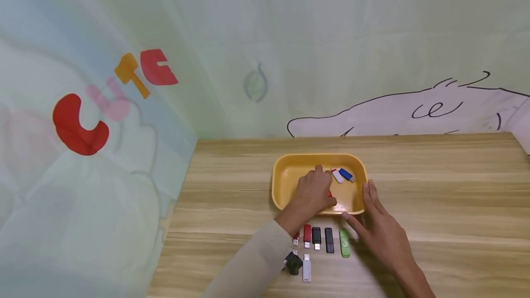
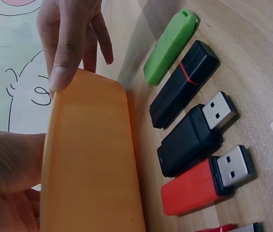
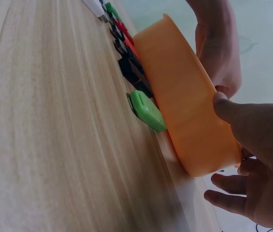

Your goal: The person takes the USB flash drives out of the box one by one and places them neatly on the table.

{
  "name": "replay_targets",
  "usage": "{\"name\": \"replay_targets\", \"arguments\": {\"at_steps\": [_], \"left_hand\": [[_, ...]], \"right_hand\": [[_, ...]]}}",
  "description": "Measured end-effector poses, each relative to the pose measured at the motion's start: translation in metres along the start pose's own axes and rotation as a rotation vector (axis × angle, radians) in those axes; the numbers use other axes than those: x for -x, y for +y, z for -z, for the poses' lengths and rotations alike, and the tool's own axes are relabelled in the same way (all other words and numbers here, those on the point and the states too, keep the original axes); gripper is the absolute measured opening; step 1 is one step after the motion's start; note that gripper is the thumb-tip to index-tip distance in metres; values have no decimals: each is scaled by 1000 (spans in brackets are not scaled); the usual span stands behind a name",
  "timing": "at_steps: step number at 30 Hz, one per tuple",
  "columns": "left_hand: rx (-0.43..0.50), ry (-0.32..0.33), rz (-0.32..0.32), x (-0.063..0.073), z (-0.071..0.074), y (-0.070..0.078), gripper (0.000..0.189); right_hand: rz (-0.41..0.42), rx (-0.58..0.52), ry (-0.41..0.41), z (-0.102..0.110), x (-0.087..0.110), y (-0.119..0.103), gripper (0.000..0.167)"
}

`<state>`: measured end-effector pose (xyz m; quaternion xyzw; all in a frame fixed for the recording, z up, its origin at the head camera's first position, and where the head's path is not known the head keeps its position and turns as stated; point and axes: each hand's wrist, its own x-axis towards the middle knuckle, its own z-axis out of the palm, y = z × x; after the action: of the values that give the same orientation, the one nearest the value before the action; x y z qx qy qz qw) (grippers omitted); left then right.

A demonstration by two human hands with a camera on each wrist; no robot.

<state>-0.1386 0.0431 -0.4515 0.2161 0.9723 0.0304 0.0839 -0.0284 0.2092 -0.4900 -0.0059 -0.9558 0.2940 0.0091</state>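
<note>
My left hand (image 1: 313, 190) reaches down into a yellow plastic tray (image 1: 285, 177), fingers bent toward its floor. A bit of red (image 1: 330, 194) shows between index finger and thumb; the fingertips are hidden, so I cannot tell whether they hold it. To the right of this hand, a white USB stick (image 1: 337, 176) and a blue USB stick (image 1: 346, 175) lie in the tray. My right hand (image 1: 385, 233) grips the tray's near right corner. Its thumb (image 3: 230, 108) presses at the rim, while the other fingers spread along the right side.
In front of the tray, USB sticks lie in a row: red (image 1: 307, 233), black (image 1: 316, 235), dark with a red band (image 2: 187, 82), green (image 1: 344, 243). Nearer are a silver stick (image 1: 306, 269) and a black object (image 1: 294, 264). A printed cloth (image 1: 232, 82) hangs behind the wooden table.
</note>
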Motion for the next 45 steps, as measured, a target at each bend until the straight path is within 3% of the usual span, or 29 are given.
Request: {"name": "replay_targets", "arguments": {"at_steps": [12, 20, 32, 45], "left_hand": [[41, -3, -38, 7, 11, -4, 52], [74, -7, -56, 15, 16, -6, 49], [114, 38, -97, 30, 29, -6, 37], [134, -9, -50, 45, 37, -1, 38]], "right_hand": [[14, 4, 3, 1, -2, -2, 98], [-2, 8, -11, 1, -2, -2, 99], [-15, 26, -25, 0, -2, -2, 101], [-25, 19, -39, -1, 0, -3, 102]]}}
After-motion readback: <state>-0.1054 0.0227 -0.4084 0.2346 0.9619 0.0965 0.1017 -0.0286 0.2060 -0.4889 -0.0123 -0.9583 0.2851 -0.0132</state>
